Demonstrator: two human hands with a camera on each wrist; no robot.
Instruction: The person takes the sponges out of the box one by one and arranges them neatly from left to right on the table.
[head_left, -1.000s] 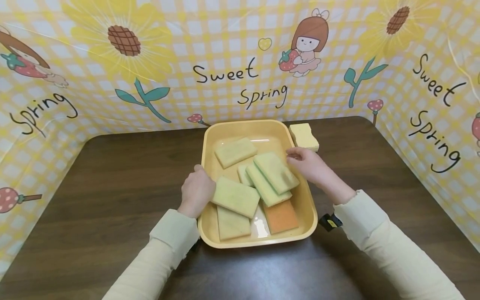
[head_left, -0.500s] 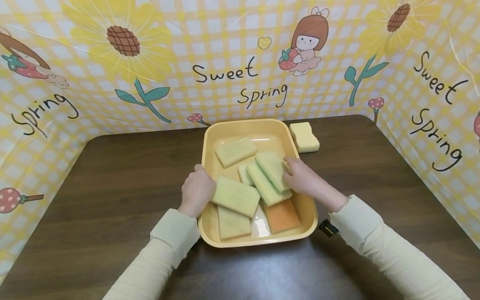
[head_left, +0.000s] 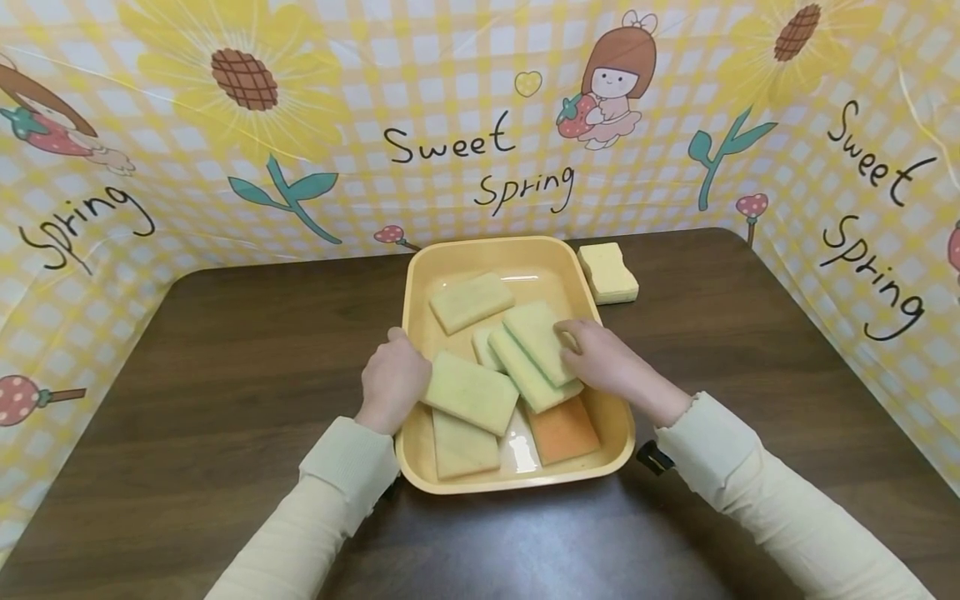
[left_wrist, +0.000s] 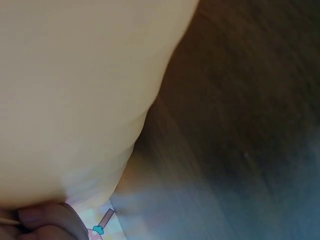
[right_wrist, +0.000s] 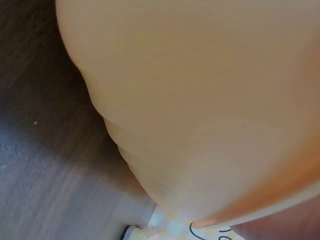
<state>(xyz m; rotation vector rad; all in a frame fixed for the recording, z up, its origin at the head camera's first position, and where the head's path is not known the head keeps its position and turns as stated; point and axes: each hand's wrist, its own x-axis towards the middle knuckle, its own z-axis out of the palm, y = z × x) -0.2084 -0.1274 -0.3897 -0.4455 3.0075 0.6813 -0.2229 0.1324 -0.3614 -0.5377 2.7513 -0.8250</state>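
Note:
In the head view, several flat pale-green sponge pads and one orange sponge pad (head_left: 566, 433) lie in a yellow plastic basin (head_left: 517, 483). My left hand (head_left: 393, 379) grips the basin's left rim; its curled fingers (left_wrist: 52, 220) show at the lower left of the left wrist view. Inside the basin's right side, my right hand (head_left: 603, 358) pinches the right edge of the uppermost green sponge pad (head_left: 536, 337). That pad overlaps another green sponge pad (head_left: 517, 371) in the pile. The right fingertips are partly hidden. Mostly the basin's outer wall (right_wrist: 190, 90) fills the right wrist view.
A pale-yellow sponge (head_left: 609, 273) with notched sides sits on the dark wooden table (head_left: 285, 350), just outside the basin's far right corner. Behind and beside the table hangs a checked, printed cloth (head_left: 450, 75).
My right hand has moved from the basin's right rim inward and left onto the top sponge pad, which has shifted slightly left. My left hand has stayed on the rim.

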